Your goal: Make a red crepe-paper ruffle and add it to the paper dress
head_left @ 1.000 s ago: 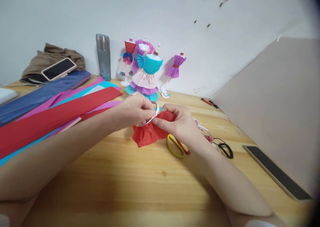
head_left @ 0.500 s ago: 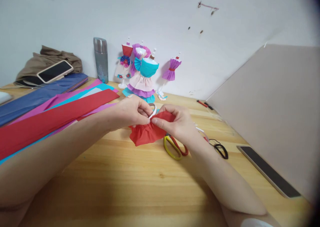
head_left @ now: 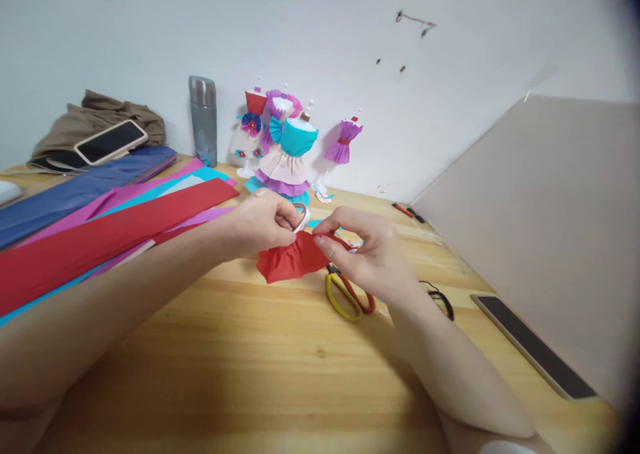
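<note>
A gathered piece of red crepe paper (head_left: 290,261) hangs between both hands above the wooden table (head_left: 280,367). My left hand (head_left: 265,221) pinches its upper left edge, and a white ring-shaped roll (head_left: 303,218) shows against those fingers. My right hand (head_left: 367,247) has thumb and forefinger closed at the paper's upper right edge. Under the right hand lie scissors with yellow and red handles (head_left: 345,297), their blades mostly hidden.
Long coloured paper strips (head_left: 115,224) cover the left side. Behind stand a grey bottle (head_left: 203,124) and small dress forms (head_left: 295,141). A dark phone-like slab (head_left: 535,344) and a black loop (head_left: 443,304) lie at the right.
My right hand has shifted slightly right, its thumb and forefinger now farther from my left fingers. More of the paper's gathered top edge shows between the hands.
</note>
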Demonstrator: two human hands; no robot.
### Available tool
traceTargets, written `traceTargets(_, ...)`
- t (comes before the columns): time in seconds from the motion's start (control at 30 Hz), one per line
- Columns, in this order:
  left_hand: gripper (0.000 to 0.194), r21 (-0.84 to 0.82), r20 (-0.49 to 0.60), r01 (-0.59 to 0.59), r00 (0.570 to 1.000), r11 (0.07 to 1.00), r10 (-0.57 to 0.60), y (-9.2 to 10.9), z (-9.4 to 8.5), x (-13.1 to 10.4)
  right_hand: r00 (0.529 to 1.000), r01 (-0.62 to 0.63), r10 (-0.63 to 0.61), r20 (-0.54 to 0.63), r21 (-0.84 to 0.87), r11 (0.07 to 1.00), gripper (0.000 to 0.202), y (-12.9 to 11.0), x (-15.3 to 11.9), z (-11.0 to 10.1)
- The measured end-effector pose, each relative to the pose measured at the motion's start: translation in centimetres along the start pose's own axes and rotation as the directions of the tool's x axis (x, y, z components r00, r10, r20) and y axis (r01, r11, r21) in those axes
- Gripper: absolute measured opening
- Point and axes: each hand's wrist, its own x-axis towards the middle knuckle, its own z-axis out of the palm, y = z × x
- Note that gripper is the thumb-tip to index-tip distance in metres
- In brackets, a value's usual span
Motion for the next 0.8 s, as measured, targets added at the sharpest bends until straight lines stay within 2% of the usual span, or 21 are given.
traceTargets(0.17,0.021,0.066,-0.006,-0.097,0.995,0.993,0.097,-0.3,-0.1,0.1,0.997,0.009,-0.011,0.07,0.022,1.0,0.016,-0.3,0.0,-0.3)
traceTargets(0.33,0.017,0.095,-0.021,-0.215,0.976,0.972,0.218,-1.0,-0.2,0.1,0.986,-0.1,0.092,0.137,0.055,0.993,0.015,-0.3,0.1,-0.4)
traceTargets(0.57,0.024,0.064,-0.017,-0.13,0.991,0.989,0.132,-0.1,0.2,-0.4,0.982,-0.144,0.131,0.134,0.097,0.985,0.014,0.5,0.1,0.3)
traceTargets(0.8,0.025,0.122,-0.031,-0.083,0.996,0.989,0.088,0.6,0.5,-0.8,0.983,-0.171,0.16,0.087,0.137,0.976,0.015,0.9,0.4,0.5)
